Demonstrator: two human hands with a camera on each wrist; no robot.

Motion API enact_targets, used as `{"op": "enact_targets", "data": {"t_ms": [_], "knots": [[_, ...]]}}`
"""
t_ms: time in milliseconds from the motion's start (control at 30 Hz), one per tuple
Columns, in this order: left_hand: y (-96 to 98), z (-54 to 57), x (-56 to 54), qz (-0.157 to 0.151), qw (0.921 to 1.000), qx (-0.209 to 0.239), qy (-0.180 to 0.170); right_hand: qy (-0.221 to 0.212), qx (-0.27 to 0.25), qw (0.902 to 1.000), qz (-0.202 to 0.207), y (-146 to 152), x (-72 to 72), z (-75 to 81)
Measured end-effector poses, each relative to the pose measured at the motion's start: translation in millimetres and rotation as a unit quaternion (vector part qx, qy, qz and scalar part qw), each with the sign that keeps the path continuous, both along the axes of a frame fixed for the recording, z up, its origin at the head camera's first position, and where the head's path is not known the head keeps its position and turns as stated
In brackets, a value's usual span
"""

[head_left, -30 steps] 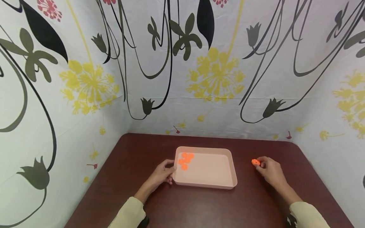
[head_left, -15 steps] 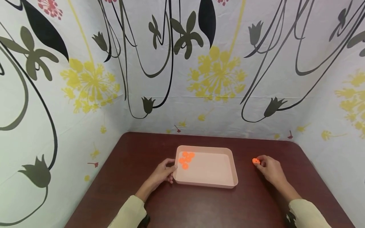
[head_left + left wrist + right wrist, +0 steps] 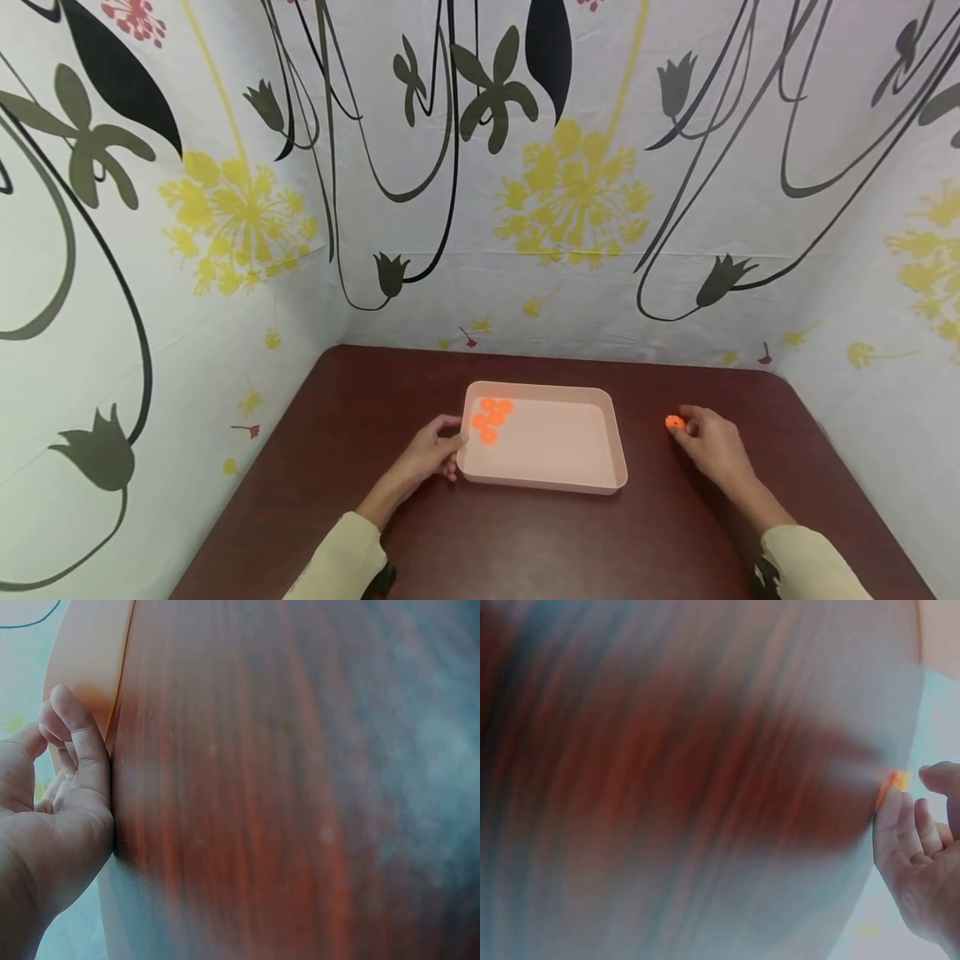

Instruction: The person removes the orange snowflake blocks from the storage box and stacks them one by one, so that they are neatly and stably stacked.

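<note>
A shallow peach tray (image 3: 555, 482) lies on the dark red-brown table. Several small, flat, rounded orange pieces (image 3: 489, 435) sit together in its back left corner. My left hand (image 3: 429, 450) grips the tray's left side, thumb over the rim and fingers against the outer wall; the left wrist view shows those fingers (image 3: 79, 735) at the wall. To the right of the tray, my right hand (image 3: 712, 442) holds a small bumpy orange piece (image 3: 673, 422) between thumb and fingertips, low over the table. In the right wrist view the fingers partly hide this orange piece (image 3: 894, 782).
The wood-grain table (image 3: 480, 542) has rounded far corners. Fabric walls (image 3: 480, 308) printed with flowers and stems enclose it at the back and both sides. Light sleeves (image 3: 341, 554) cover both forearms.
The head view has shifted slightly. Both hands and the tray keep nearly the same places; a little less of the right hand's orange piece shows now.
</note>
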State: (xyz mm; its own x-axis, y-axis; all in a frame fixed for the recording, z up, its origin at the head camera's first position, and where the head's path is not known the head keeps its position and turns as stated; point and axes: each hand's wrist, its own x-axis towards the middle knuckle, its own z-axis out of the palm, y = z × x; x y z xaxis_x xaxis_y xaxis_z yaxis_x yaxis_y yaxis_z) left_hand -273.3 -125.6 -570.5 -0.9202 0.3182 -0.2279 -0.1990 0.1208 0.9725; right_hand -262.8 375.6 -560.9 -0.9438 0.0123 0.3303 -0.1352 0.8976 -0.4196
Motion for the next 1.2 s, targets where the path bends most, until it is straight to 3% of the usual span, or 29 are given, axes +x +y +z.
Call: {"op": "enact_targets", "data": {"t_ms": [233,467,767,1000,1200], "knots": [[0.2,-1.5,-1.5,0.001,1.0000,-0.008,0.005,0.055,-0.027,0.9981,0.006,-35,4.2,13.4],[-0.5,-1.6,-1.9,0.001,0.9999,-0.012,0.010,0.124,-0.057,0.9890,0.058,-78,3.2,23.3],[-2.1,-0.6,-0.7,-0.003,0.9999,-0.016,0.006,0.077,-0.093,0.9842,0.130,-135,12.0,25.1],[-2.5,-1.2,-0.5,0.000,0.9999,-0.014,0.009,0.048,-0.120,0.9764,0.173,-169,7.4,18.5],[-1.4,-0.9,-0.4,0.000,0.9999,-0.012,0.007,0.037,-0.125,0.9763,0.173,-192,5.1,16.3]]}}
